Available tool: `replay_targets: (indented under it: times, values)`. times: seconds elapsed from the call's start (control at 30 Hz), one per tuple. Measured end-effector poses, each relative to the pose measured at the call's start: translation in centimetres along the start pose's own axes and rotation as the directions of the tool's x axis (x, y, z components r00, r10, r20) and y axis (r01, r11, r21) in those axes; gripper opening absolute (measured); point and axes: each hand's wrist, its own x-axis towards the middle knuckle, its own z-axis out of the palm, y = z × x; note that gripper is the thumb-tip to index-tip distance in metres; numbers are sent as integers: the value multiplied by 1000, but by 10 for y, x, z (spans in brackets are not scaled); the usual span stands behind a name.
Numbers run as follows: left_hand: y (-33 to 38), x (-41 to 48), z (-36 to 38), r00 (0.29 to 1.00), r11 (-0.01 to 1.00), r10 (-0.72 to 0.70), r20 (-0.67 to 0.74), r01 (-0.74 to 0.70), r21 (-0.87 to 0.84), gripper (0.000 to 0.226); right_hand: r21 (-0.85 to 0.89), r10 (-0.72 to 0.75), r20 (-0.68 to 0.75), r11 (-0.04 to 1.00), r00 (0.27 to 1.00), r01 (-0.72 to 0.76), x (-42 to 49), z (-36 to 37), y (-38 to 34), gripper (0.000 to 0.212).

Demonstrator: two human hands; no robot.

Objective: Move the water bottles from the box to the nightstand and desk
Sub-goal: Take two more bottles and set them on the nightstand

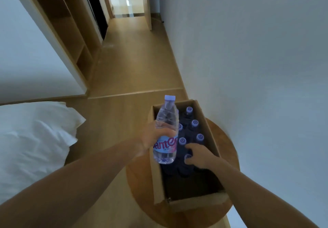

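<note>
So the left hand (156, 137) has one water bottle (166, 119) up out of the box (157, 179). Its fingers (168, 131) are wrapped round the middle, just above the blue and pink label. The bottle is clear with a pale purple cap, sits more or less upright, and hangs over the box's left wall.

The right hand (200, 156) is down inside the box. Thumb and fingers are curled round the top of a boxed bottle (188, 156), and its cap peeks out between them. That one is still standing in the box.

The other bottles (194, 122) stand in two rows at the far end of the box, only their purple caps really readable since it's dark in there. The near end of the box looks like just shadow.

The cardboard box sits on a round desk (140, 183) of brown wood, tucked up against the white wall (257, 68) on the right. On the left there's a bed with a white pillow (35, 139). Wood floor (133, 59) runs off down a hallway past some open shelves (71, 23).
</note>
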Motion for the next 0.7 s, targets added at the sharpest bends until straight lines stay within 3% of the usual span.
replay_targets:
  times: [0.1, 0.2, 0.43, 0.7]
  values:
    - [-12, 0, -6, 998, 999, -28, -61, 26, -34, 65, 13, 5, 96, 1000, 995, -7, 15, 23, 11, 85]
    - [-23, 0, -12, 997, 998, -44, -66, 40, -55, 62, 52, -29, 56, 998, 998, 26, 24, 41, 19, 83]
    - [-38, -2, -20, 994, 993, -66, -83, 58, -100, 40, 200, -47, -11, 979, 999, 48, 28, 51, 28, 49]
    - [-13, -15, -14, 999, 996, -42, -31, 40, -74, 59, 190, -109, -203, 971, 973, 149, 1, -9, 7, 19]
